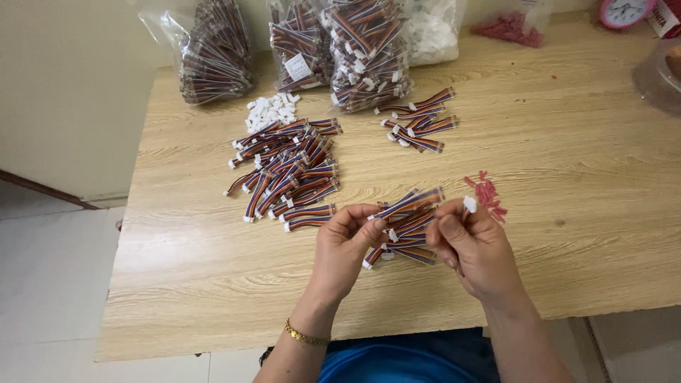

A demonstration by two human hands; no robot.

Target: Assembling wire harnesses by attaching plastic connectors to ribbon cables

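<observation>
Pinching a striped ribbon cable [406, 203] in my left hand [345, 245] and a white connector [469, 204] in my right hand [474, 248], clear bags [294, 50] at twelve o'clock.

Multicoloured striped ribbon cables [287, 174], white connectors [272, 110], red bits [487, 193].

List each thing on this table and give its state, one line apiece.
Left hand: pinching one striped cable.
Striped cable: lifted off the table, tilted.
Right hand: pinching a white connector.
White connector: held at the fingertips.
Big cable pile: loose, spread out.
Small cable pile: loose.
White connector heap: loose.
Red pieces: scattered.
Cable bags: full, standing.
</observation>
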